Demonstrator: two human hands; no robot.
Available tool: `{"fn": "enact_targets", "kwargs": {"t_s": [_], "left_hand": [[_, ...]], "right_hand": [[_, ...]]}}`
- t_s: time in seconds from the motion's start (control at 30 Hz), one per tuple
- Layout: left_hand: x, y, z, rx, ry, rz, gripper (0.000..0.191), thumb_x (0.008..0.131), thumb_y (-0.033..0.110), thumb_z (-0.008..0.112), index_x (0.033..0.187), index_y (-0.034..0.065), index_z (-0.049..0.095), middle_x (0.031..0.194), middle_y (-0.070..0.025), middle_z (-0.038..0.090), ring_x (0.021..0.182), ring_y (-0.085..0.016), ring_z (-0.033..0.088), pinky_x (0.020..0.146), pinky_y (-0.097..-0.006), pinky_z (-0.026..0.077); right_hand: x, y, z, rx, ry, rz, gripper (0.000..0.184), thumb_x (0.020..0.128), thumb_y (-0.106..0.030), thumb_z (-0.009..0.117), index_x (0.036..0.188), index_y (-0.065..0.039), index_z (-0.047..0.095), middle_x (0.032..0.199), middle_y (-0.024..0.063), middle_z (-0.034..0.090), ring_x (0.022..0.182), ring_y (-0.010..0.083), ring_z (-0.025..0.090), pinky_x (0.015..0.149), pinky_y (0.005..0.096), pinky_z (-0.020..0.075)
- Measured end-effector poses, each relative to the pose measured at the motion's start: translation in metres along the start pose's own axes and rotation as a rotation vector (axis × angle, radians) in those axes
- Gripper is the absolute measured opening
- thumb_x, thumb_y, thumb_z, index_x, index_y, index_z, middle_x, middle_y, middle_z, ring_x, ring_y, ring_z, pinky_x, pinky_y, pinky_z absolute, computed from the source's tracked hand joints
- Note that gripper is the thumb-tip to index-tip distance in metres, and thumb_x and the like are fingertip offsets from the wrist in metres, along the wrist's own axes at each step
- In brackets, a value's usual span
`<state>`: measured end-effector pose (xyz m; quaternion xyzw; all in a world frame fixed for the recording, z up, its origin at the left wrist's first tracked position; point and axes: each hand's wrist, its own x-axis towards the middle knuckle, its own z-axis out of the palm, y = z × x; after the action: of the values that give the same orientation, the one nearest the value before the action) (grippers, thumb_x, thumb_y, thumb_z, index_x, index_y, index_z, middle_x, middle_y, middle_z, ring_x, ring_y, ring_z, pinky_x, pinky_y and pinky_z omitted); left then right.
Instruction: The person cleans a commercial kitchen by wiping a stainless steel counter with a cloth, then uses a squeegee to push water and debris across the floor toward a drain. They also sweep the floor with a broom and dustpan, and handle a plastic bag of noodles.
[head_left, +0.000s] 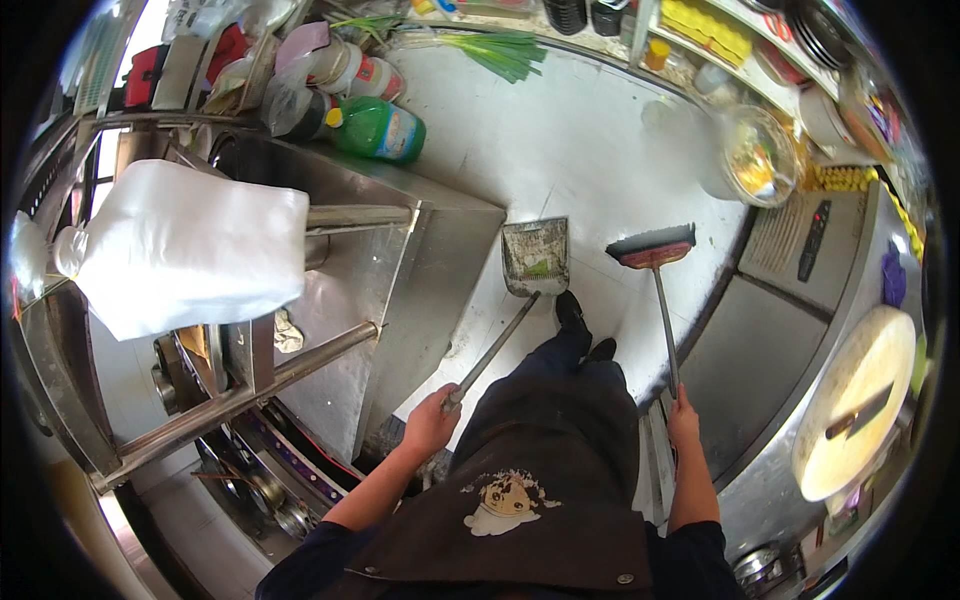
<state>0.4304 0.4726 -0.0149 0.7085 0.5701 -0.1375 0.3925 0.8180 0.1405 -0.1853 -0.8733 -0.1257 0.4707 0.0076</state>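
My left hand (433, 420) is closed round the handle end of a long-handled dustpan (534, 251). The pan lies by my foot near the corner of a steel cabinet, its inside grimy, with a scrap of green leaf (538, 268) in it. In my right hand (682, 421) is the stick of a broom (652, 250). Its red head with dark bristles is at or just above the pale tiled floor (577, 150), to the right of the dustpan and apart from it. I cannot tell whether the bristles touch the tiles.
Spring onions (495, 51) and a green jug (382, 130) are on the far floor. A bucket of food scraps (757, 161) stands right. Steel cabinets (450, 247) flank me; a cleaver (862, 416) lies on a round chopping board (817, 472). White plastic sheeting (202, 247) covers something at left.
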Motion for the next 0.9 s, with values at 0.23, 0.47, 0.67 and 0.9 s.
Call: {"fn": "enact_targets", "kwargs": {"t_s": [0.23, 0.47, 0.67, 0.9], "left_hand": [[0.014, 0.030, 0.012, 0.123, -0.037, 0.128, 0.033, 0.090, 0.019, 0.064, 0.122, 0.0134, 0.060, 0.102, -0.0195, 0.067, 0.092, -0.042, 0.065, 0.078, -0.0464, 0.053], [0.020, 0.066, 0.018, 0.353, -0.053, 0.309, 0.036, 0.087, 0.017, 0.066, 0.122, 0.0147, 0.061, 0.101, -0.0196, 0.068, 0.091, -0.042, 0.066, 0.078, -0.0479, 0.053], [0.037, 0.087, -0.003, 0.419, 0.005, 0.451, 0.041, 0.082, 0.011, 0.068, 0.122, 0.0177, 0.062, 0.095, -0.0185, 0.067, 0.088, -0.040, 0.067, 0.077, -0.0465, 0.054], [0.103, 0.089, -0.022, -0.172, 0.100, 0.365, 0.032, 0.097, 0.015, 0.062, 0.126, 0.0018, 0.058, 0.084, 0.0019, 0.062, 0.062, -0.011, 0.057, 0.060, -0.0264, 0.051]], "right_hand": [[-0.070, 0.024, -0.003, 0.354, 0.241, -0.002, 0.045, 0.101, -0.023, 0.046, 0.145, -0.018, 0.048, 0.130, 0.0256, 0.058, 0.122, 0.0433, 0.055, 0.103, 0.0467, 0.0442], [0.120, -0.030, -0.030, 0.524, 0.147, 0.204, 0.059, 0.094, -0.011, 0.037, 0.152, -0.022, 0.035, 0.112, 0.0271, 0.067, 0.092, 0.0421, 0.068, 0.075, 0.0500, 0.0564], [0.043, 0.016, 0.061, 0.420, 0.087, 0.134, 0.064, 0.096, -0.013, 0.037, 0.157, -0.025, 0.022, 0.113, 0.0296, 0.065, 0.096, 0.0434, 0.067, 0.077, 0.0512, 0.0539], [-0.108, 0.052, 0.137, 0.471, 0.121, 0.156, 0.055, 0.100, -0.024, 0.042, 0.154, -0.024, 0.030, 0.099, 0.0322, 0.066, 0.094, 0.0499, 0.064, 0.084, 0.0571, 0.0490]]}}
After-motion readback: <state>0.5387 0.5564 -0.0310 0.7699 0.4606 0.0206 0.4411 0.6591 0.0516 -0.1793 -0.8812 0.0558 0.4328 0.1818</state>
